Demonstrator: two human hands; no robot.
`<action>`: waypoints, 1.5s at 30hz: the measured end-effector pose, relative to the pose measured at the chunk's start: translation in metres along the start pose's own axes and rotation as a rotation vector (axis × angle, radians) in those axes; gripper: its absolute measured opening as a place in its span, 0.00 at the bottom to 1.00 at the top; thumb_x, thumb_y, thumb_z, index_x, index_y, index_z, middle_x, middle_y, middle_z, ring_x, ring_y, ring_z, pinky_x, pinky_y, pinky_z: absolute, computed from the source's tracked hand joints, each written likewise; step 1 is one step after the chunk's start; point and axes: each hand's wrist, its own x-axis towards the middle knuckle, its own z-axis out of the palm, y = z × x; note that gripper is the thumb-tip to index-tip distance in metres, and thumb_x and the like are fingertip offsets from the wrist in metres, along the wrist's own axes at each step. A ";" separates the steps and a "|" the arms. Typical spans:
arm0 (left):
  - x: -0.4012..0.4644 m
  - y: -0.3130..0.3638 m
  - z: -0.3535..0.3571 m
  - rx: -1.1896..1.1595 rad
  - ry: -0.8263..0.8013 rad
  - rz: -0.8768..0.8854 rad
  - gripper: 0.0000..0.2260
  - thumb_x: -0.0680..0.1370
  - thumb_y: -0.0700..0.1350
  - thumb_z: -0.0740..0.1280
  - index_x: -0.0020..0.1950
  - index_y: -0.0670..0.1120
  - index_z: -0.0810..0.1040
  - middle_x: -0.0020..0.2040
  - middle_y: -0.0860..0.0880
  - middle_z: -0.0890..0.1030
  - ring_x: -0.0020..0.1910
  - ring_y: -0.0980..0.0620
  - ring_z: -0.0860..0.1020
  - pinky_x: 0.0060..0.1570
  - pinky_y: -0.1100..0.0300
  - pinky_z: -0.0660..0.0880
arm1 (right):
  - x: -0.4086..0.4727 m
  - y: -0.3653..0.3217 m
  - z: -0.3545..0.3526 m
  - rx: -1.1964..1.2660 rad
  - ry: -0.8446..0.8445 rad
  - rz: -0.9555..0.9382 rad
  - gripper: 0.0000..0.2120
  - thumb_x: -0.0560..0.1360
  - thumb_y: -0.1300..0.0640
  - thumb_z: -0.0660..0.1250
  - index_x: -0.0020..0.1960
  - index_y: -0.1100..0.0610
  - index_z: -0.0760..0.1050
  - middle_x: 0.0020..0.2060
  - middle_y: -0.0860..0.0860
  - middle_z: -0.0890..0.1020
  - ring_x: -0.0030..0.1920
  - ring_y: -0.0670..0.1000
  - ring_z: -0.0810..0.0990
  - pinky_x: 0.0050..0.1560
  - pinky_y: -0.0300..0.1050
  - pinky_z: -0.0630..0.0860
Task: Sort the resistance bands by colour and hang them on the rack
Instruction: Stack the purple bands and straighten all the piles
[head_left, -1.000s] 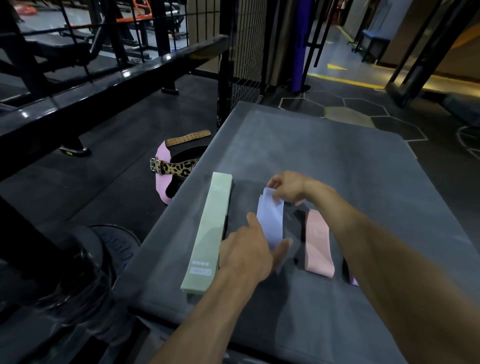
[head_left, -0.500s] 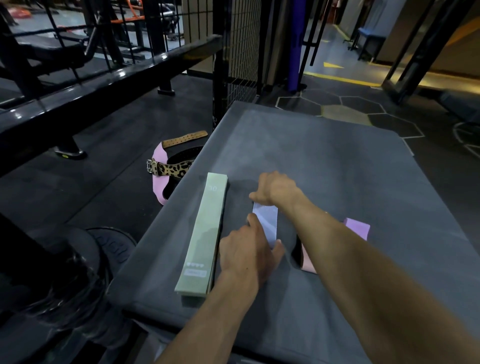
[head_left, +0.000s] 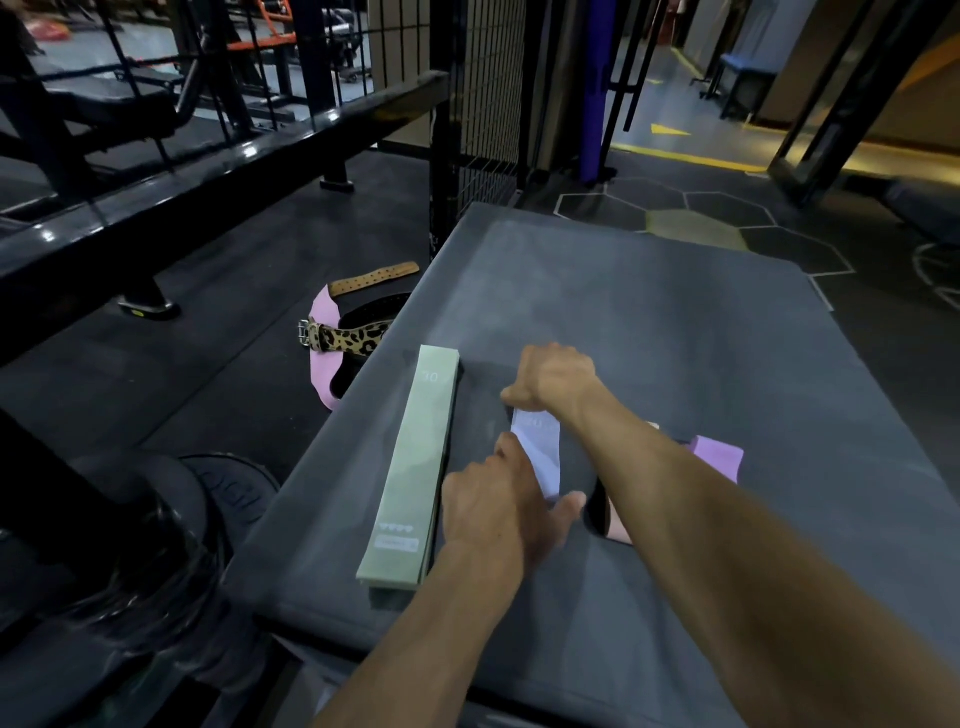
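The lavender band (head_left: 540, 447) lies lengthwise, pointing away. The right hand (head_left: 556, 379) pinches its far end; the left hand (head_left: 498, 509) presses flat. The green band (head_left: 415, 467) reads "30".

This is a gym: a black steel rack (head_left: 223, 171) stands on rubber flooring (head_left: 218, 332), with a weight plate (head_left: 234, 488), a leopard-print lifting belt (head_left: 348, 338) and a grey padded platform (head_left: 649, 332) nearby.
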 end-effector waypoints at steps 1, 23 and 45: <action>-0.001 0.001 -0.004 0.005 -0.027 -0.014 0.35 0.75 0.70 0.60 0.69 0.44 0.64 0.58 0.47 0.81 0.56 0.44 0.80 0.47 0.53 0.68 | -0.002 0.001 0.000 0.010 -0.008 0.001 0.21 0.75 0.44 0.68 0.63 0.56 0.75 0.61 0.54 0.79 0.61 0.58 0.78 0.48 0.46 0.70; 0.002 -0.014 -0.013 0.040 -0.101 -0.005 0.23 0.82 0.64 0.55 0.67 0.47 0.67 0.60 0.46 0.80 0.59 0.43 0.79 0.46 0.55 0.66 | -0.010 0.033 -0.020 0.139 -0.101 -0.075 0.09 0.71 0.55 0.77 0.49 0.51 0.80 0.52 0.51 0.84 0.48 0.55 0.82 0.53 0.47 0.80; 0.001 -0.012 -0.020 0.026 -0.129 -0.007 0.22 0.82 0.64 0.56 0.64 0.47 0.70 0.58 0.47 0.81 0.57 0.44 0.79 0.45 0.54 0.66 | -0.010 0.043 -0.004 0.145 -0.087 -0.159 0.10 0.69 0.53 0.80 0.44 0.51 0.79 0.48 0.51 0.83 0.48 0.55 0.81 0.48 0.45 0.77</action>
